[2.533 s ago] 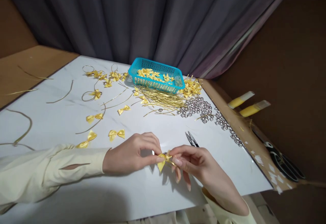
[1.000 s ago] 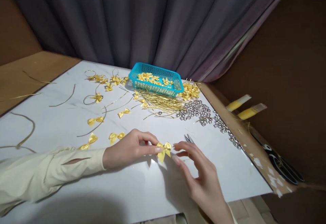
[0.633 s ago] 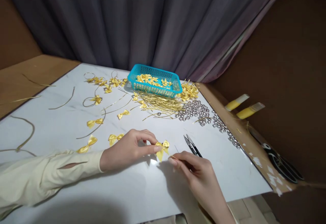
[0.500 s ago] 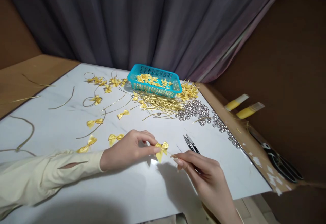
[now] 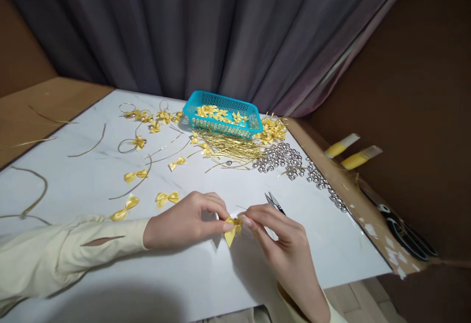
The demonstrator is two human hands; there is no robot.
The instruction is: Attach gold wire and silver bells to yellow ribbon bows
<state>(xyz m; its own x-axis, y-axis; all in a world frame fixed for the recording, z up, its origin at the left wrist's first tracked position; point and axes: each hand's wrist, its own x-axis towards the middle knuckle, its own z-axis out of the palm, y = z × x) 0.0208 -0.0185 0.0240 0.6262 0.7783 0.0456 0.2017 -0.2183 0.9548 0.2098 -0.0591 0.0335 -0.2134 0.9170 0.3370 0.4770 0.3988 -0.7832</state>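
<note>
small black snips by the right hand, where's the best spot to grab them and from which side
Probably the small black snips are best pinched across the dark handle shanks, coming from above on the near side. The pointed blades aim away toward the silver beads, and the right hand covers the handle end, so the hand must shift first.

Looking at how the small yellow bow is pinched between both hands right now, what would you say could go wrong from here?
The yellow bow is tiny and held only at the fingertips of the left hand and right hand, so it might slip or get creased. The snips lie just behind the right hand's knuckles, so a backward move could perhaps catch the points. The silver beads lie loose near the board's edge and might roll off if bumped.
</note>
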